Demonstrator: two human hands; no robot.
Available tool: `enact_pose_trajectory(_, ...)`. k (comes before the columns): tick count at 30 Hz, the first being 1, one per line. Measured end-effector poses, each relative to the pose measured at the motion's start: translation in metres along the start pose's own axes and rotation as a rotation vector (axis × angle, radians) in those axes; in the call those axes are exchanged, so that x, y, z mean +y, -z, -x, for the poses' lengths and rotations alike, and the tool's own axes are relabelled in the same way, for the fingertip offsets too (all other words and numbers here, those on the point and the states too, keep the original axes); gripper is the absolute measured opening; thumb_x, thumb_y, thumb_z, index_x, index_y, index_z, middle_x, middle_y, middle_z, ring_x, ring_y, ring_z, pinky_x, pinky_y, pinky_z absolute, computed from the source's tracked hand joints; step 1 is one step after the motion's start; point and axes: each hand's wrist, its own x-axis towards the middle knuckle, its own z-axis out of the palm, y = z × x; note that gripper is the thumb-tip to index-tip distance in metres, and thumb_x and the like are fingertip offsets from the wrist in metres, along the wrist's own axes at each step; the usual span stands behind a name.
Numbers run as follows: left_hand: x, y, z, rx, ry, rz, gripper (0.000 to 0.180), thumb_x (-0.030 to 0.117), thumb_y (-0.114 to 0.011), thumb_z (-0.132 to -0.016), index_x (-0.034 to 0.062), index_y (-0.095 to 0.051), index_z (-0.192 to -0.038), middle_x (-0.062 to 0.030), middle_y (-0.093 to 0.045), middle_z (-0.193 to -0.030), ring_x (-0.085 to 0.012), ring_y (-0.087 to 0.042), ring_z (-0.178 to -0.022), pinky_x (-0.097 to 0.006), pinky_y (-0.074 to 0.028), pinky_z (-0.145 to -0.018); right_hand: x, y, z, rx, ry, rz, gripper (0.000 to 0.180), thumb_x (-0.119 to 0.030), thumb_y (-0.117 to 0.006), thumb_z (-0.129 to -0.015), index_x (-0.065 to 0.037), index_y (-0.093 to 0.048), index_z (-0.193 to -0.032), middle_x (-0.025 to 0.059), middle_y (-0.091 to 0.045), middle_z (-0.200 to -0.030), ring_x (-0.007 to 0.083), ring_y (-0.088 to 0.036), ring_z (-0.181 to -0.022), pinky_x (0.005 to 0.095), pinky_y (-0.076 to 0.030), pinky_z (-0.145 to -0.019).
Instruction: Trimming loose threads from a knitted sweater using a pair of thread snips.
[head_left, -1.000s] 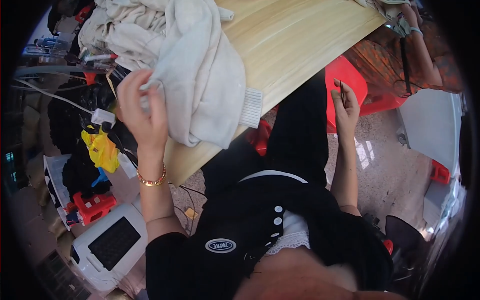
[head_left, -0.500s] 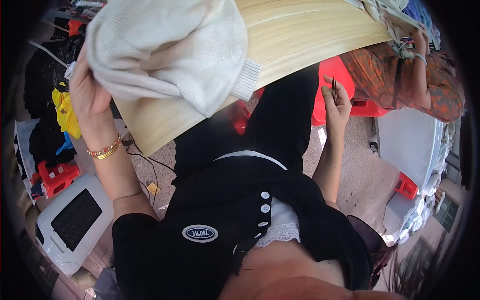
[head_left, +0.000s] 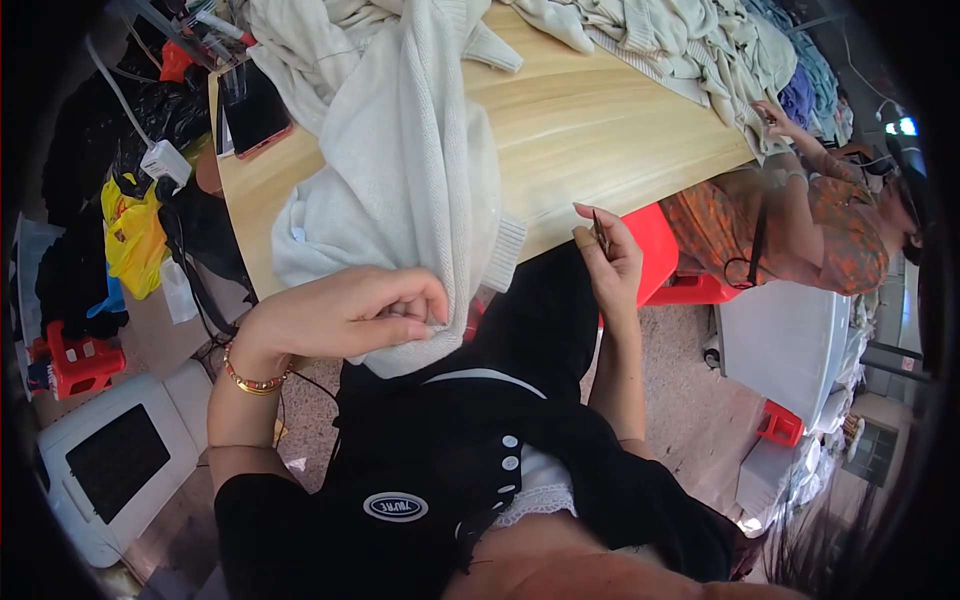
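A cream knitted sweater (head_left: pixel 375 150) lies over the near part of the table and hangs past its front edge. At that edge my left hand (head_left: pixel 375 315) pinches a fold of the knit between thumb and fingers. The ribbed cuff (head_left: pixel 507 250) sticks out to the right of the fold. Off to the right, apart from the sweater, my right hand (head_left: pixel 615 262) holds small dark thread snips (head_left: pixel 599 230), partly hidden by the fingers.
The wooden table (head_left: pixel 590 130) carries a dark phone (head_left: pixel 255 110) at left and a heap of cream knitwear (head_left: pixel 680 45) at the back. A co-worker (head_left: pixel 830 230) in a patterned top handles knitwear at right. A red stool (head_left: pixel 655 255) stands by my knee.
My left hand has come down and right, from the sweater's left side to a pinched fold at the table edge. The sweater now stretches lengthwise. My right hand still holds the snips.
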Motion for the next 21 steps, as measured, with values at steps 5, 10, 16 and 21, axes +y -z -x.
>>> enact_pose_trajectory(5, 0.025, 0.039, -0.026, 0.204, 0.003, -0.335, 0.027, 0.014, -0.068, -0.089, 0.0031, -0.065, -0.114, -0.0025, -0.062, -0.093, -0.0079, -0.055, -0.083, -0.023, -0.045, -0.070, -0.001, 0.004, 0.006, 0.038, -0.016, 0.061, 0.028, 0.003, -0.060, -0.094, 0.001, -0.061, -0.122, -0.0077, -0.051, -0.083, -0.0003, -0.041, -0.071, 0.0153, -0.032, -0.063)
enact_pose_trajectory(10, -0.029, 0.118, -0.090, 1.105, -0.216, -0.521, 0.035, 0.027, -0.064, -0.093, 0.0020, -0.066, -0.118, -0.0078, -0.065, -0.107, -0.0163, -0.059, -0.089, -0.031, -0.049, -0.078, 0.006, 0.009, 0.015, 0.035, -0.058, 0.076, 0.028, 0.003, -0.058, -0.095, 0.002, -0.060, -0.123, -0.0012, -0.064, -0.100, 0.0019, -0.054, -0.085, 0.0162, -0.042, -0.074)
enact_pose_trajectory(16, -0.011, 0.129, -0.131, 0.867, -0.105, -0.507, 0.035, 0.030, -0.060, -0.091, 0.0021, -0.068, -0.110, -0.0181, -0.069, -0.104, -0.0351, -0.066, -0.092, -0.040, -0.051, -0.081, 0.014, 0.018, 0.018, 0.075, -0.043, 0.112, 0.029, 0.002, -0.061, -0.094, 0.002, -0.060, -0.123, 0.0037, -0.065, -0.113, 0.0070, -0.059, -0.101, 0.0200, -0.045, -0.086)
enact_pose_trajectory(21, 0.042, 0.058, -0.101, 0.916, -0.775, -0.600, 0.025, 0.019, -0.062, -0.083, 0.0006, -0.067, -0.100, -0.0165, -0.067, -0.093, -0.0365, -0.064, -0.085, -0.042, -0.049, -0.075, 0.001, 0.028, 0.016, 0.220, -0.064, -0.038, 0.028, -0.002, -0.063, -0.094, 0.000, -0.062, -0.122, -0.0064, -0.058, -0.089, -0.0001, -0.048, -0.078, 0.0155, -0.037, -0.069)
